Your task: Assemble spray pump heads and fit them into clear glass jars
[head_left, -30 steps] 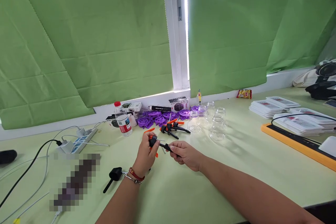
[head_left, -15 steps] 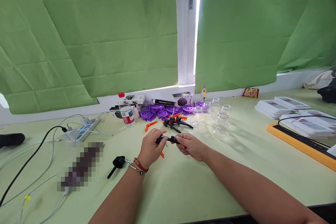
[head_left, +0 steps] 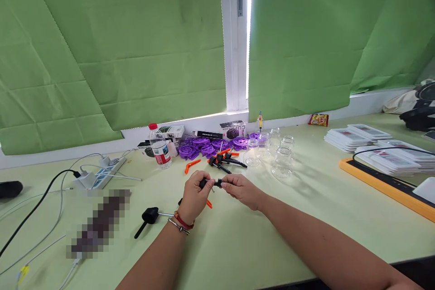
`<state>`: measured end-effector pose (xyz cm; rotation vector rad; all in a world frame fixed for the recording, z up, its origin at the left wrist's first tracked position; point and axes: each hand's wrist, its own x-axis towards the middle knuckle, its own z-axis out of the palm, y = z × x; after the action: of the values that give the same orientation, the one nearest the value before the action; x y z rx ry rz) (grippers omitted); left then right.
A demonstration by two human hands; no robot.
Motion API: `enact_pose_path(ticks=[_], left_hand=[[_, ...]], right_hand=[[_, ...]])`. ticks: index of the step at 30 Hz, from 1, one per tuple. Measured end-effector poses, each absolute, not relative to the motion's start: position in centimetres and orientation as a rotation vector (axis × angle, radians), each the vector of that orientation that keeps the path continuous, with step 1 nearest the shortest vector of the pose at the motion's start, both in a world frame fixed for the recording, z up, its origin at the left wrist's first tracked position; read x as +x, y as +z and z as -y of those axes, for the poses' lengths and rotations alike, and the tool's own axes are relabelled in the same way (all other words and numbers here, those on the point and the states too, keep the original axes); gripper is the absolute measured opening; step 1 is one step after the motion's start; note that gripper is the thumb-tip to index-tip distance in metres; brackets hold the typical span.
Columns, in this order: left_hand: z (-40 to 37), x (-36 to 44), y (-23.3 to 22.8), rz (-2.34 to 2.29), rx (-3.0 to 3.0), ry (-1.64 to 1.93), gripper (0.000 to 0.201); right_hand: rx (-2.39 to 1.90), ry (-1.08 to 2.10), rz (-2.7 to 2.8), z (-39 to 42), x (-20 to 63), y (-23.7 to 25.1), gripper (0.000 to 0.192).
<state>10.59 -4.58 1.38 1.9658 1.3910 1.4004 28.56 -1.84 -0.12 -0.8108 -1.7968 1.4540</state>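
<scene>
Both hands meet over the green table (head_left: 306, 217), just below frame centre. Left hand (head_left: 195, 195) curls around the left end of a small black clamp part (head_left: 210, 183), fingers pinched on it; an orange piece (head_left: 209, 204) pokes out under the palm at about 5 o'clock. Right hand (head_left: 241, 189) pinches the right end of the same part, thumb and forefinger pressed together on it.

Long axis of the part runs roughly 9 to 3 o'clock, level, bridging the gap between the two hands. Each hand sits at one end; neither is clearly nearer, both are in contact. The part hangs clear of the table.

Around them:
- Loose black handle (head_left: 147, 218) on the table at 8 o'clock of the left wrist, just beside the bracelet.
- More black-and-orange clamps (head_left: 224, 162) at 12 o'clock of the hands, near.
- A lone orange lever (head_left: 190, 166) at 11 o'clock.
- Purple wheels (head_left: 207, 148) farther back, then clear jars (head_left: 280, 163) at 1 o'clock.
- Water bottle (head_left: 159, 150) at 10 o'clock; power strip (head_left: 102, 176) well apart at 9 o'clock.
</scene>
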Motion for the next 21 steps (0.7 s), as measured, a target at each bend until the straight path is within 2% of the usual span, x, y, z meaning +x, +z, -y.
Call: enact_pose_path(ticks=[7,12,16,17,20,21], left_hand=[[5.0,10.8,1.7,-1.51,1.969,1.322,0.019],[4.9,11.2,1.5,-1.529,2.049,1.293,0.021],[5.1,11.4,1.5,-1.47,2.018,1.238,0.02],[5.2,11.5,1.6,-1.459,1.984,1.225,0.029],[5.6,11.9,1.6,-1.534,1.89,1.243,0.076],[5.6,12.1,1.5,-1.606,1.862,1.255,0.082]], right_hand=[[-0.741,1.158,2.026,2.1,28.8,0.5,0.033],[-0.743,1.119,2.071,2.2,28.8,0.5,0.034],[-0.79,1.214,2.012,2.3,28.8,0.4,0.031],[-0.808,1.238,1.994,2.3,28.8,0.4,0.031],[-0.837,1.268,1.992,2.1,28.9,0.3,0.029],[-0.84,1.274,2.005,2.1,28.9,0.3,0.028]])
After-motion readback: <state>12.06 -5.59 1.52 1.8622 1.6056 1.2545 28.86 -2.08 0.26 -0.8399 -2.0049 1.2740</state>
